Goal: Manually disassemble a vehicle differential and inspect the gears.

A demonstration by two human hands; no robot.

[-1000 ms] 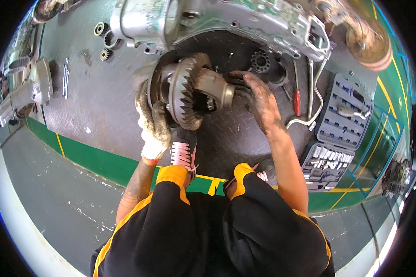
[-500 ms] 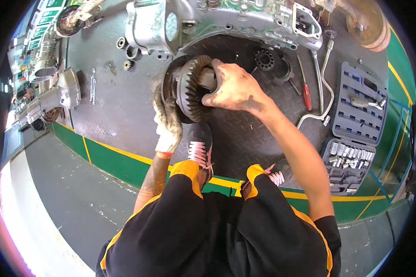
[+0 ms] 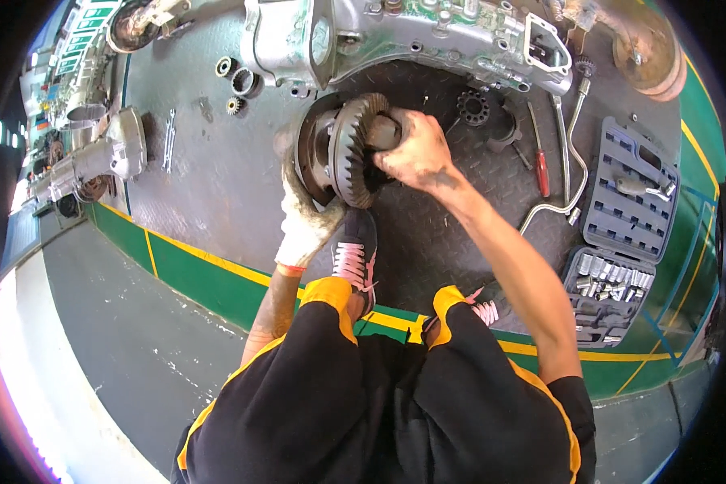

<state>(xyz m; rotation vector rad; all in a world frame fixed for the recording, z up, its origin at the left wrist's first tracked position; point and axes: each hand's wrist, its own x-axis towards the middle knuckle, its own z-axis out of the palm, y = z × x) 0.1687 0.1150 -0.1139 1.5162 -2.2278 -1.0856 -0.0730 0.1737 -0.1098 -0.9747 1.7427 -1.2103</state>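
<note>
A heavy differential gear assembly (image 3: pixel 343 153), a toothed ring gear on a dark round housing, stands on edge on a dark tread-plate floor (image 3: pixel 427 242). My left hand (image 3: pixel 305 218), in a dirty white glove, grips its lower left side from beneath. My bare, greasy right hand (image 3: pixel 415 149) is closed over the hub at the right end of the assembly. My shoe (image 3: pixel 355 254) rests just below the gear.
A large silver gearbox casing (image 3: pixel 395 36) lies just beyond the gear. Small gears (image 3: pixel 238 81) and a wrench (image 3: pixel 169 137) lie at the left. A red-handled screwdriver (image 3: pixel 540 165), a bent bar (image 3: pixel 569 161) and an open grey socket set case (image 3: pixel 621 234) lie at the right.
My right hand moved from the floor side onto the hub of the gear assembly and closed on it. The left glove kept its hold. The view shifted slightly.
</note>
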